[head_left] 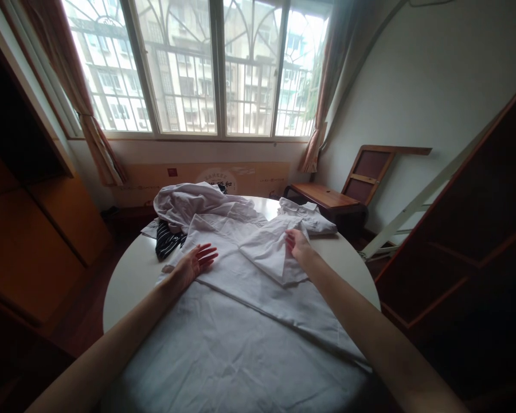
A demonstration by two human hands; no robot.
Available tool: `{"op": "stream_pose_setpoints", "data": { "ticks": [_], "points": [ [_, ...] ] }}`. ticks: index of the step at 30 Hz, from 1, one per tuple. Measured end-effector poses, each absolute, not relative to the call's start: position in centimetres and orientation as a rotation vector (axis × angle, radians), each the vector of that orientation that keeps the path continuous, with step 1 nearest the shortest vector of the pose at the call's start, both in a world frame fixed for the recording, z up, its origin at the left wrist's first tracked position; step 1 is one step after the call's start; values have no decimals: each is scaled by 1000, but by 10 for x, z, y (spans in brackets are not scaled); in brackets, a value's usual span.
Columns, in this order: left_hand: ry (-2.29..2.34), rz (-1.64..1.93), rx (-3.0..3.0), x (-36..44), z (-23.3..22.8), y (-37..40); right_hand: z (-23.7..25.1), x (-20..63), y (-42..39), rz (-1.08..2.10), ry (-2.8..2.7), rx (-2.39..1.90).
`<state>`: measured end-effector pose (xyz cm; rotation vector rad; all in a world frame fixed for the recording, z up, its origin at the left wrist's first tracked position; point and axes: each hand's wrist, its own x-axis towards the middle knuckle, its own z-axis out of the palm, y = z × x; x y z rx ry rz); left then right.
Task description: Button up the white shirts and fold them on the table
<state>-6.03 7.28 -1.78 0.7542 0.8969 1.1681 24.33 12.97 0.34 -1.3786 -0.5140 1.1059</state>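
Observation:
A white shirt (258, 355) lies spread over the round table, its lower part reaching toward me. Near its upper right, my right hand (296, 244) has its fingers curled on the edge of a sleeve-like fold (264, 255), which lies bunched across the shirt. My left hand (194, 263) rests at the shirt's left side with the fingers stretched out and nothing in them. Whether it touches the cloth I cannot tell.
The white round table (126, 287) also bears a crumpled pale garment (189, 202), a black striped cloth (167, 241) and a folded white garment (313, 218). Beyond it stand a long printed box (146, 178) and a wooden chair (327, 196). A pale ladder (406, 221) leans at right.

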Motion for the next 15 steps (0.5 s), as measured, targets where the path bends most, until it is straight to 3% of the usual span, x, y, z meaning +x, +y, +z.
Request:
{"op": "stream_pose_setpoints", "data": {
  "ticks": [5,11,15],
  "points": [
    [851,1187,741,-64,-19,73,17,212,100,949,-1158,-1118],
    [850,1220,748,-65,-25,75,24,183,28,1525,-2193,-772],
    [863,1255,716,-63,-23,74,18,198,16,1427,-2219,-862]
  ]
}}
